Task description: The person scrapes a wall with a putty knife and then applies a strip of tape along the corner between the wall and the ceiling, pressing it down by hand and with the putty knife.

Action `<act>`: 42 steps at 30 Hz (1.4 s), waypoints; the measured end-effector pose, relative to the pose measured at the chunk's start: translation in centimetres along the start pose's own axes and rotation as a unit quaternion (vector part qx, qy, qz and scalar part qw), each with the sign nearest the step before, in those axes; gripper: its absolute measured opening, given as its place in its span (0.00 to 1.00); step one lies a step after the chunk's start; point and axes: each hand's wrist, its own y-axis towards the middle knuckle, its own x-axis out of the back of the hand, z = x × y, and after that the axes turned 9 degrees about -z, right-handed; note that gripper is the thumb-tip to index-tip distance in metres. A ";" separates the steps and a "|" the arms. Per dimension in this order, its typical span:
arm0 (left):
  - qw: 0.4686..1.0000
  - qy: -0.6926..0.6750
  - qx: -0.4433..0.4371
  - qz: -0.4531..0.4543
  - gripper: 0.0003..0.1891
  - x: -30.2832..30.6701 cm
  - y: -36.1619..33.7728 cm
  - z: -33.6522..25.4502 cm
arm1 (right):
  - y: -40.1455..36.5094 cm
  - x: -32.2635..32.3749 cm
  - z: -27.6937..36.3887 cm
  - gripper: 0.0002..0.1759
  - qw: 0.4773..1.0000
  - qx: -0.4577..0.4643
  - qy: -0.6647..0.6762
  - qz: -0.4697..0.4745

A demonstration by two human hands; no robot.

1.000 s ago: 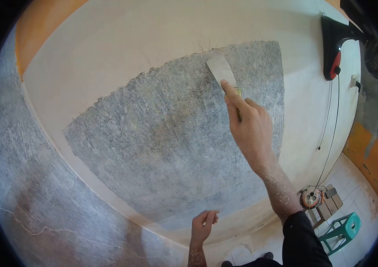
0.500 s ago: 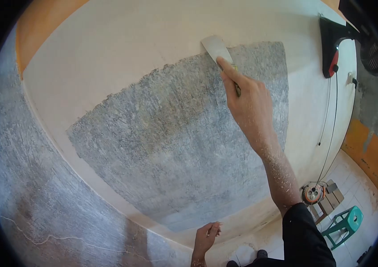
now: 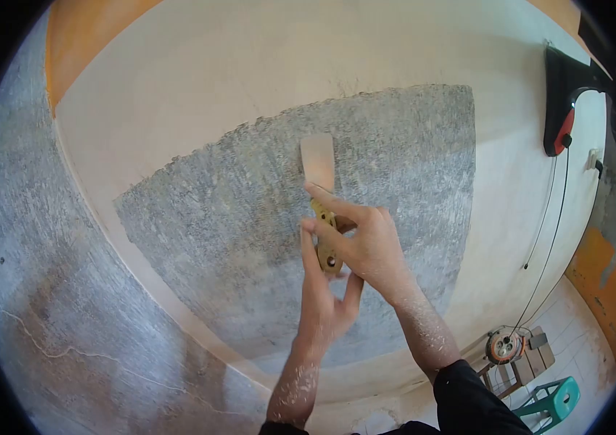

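A putty knife with a wide metal blade and a yellowish handle points upward in front of the wall. My right hand grips it near the base of the blade, with thumb and forefinger on the handle. From below, my left hand closes its fingers around the handle's lower end. Behind both hands lies a rough grey patch of bared wall, with a ragged upper edge. Cream paint surrounds this patch. Pale flakes cling to both forearms.
On the right, a black and red device hangs on the wall with cords dangling. Below it, a cable reel rests by a small wooden bench, near a green plastic stool. A grey wall meets the cream one at left.
My right hand has drawn the putty knife down and left, away from the patch's upper edge. My left hand has risen from below and taken hold of the handle's end.
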 end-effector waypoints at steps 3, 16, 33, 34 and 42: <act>1.000 -0.011 -0.005 -0.016 0.34 -1.7 2.3 -1.3 | 1.4 1.9 -0.4 0.23 0.999 -0.006 0.023 0.027; 0.883 0.379 -0.142 -0.236 0.20 -6.6 4.6 -6.3 | -10.6 7.3 -16.0 0.31 0.961 0.001 -0.175 -0.216; 0.860 0.415 -0.157 -0.252 0.19 -12.6 4.4 -5.6 | -15.1 10.0 -23.9 0.41 0.966 0.022 -0.251 0.051; 0.861 0.400 -0.176 -0.259 0.19 -12.6 4.9 -5.6 | -15.0 10.0 -23.9 0.41 0.970 0.018 -0.238 0.049; 0.873 0.398 -0.140 -0.244 0.19 -12.5 4.1 -5.8 | -15.0 9.8 -23.8 0.40 0.974 0.017 -0.220 0.043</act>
